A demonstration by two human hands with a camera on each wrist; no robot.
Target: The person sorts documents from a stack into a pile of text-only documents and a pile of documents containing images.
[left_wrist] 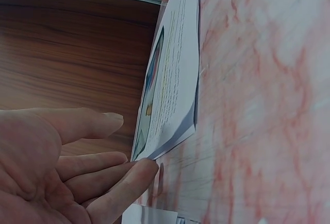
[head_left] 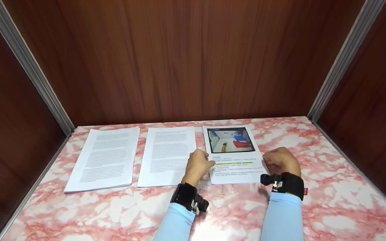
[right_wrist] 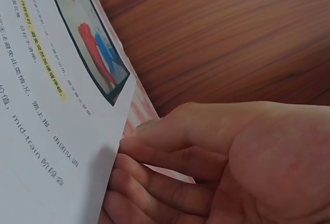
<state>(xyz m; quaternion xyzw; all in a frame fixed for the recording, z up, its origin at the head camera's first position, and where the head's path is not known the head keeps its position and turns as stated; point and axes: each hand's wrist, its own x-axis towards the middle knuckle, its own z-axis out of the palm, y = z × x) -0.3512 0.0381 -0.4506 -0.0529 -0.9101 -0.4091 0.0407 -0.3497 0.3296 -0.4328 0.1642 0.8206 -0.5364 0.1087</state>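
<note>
Printed sheet: rightmost stack (head_left: 235, 157) with colour photo on top, lies on marble table (head_left: 330, 201), between both hands.
Left hand (head_left: 198, 164): I see fingertips (left_wrist: 136, 170) touching the stack's left edge at its near corner, fingers nearly straight, nothing clamped.
Right hand (head_left: 281, 160): at the right edge; fingers (right_wrist: 154, 154) curled under the lifted paper edge, thumb on the far side, I read it as a light pinch on the sheet.
Handling: I judge it light, floppy, several thin pages that slide on each other; easy to crease, slick on the marble. Best hold is both side edges near the middle, thumb on top.
Neighbours: middle stack (head_left: 168, 155) just beside the left hand; left stack (head_left: 104, 157) further over, apart.
Room: wood walls (head_left: 193, 60) on three sides; bare table in front and to the right.
</note>
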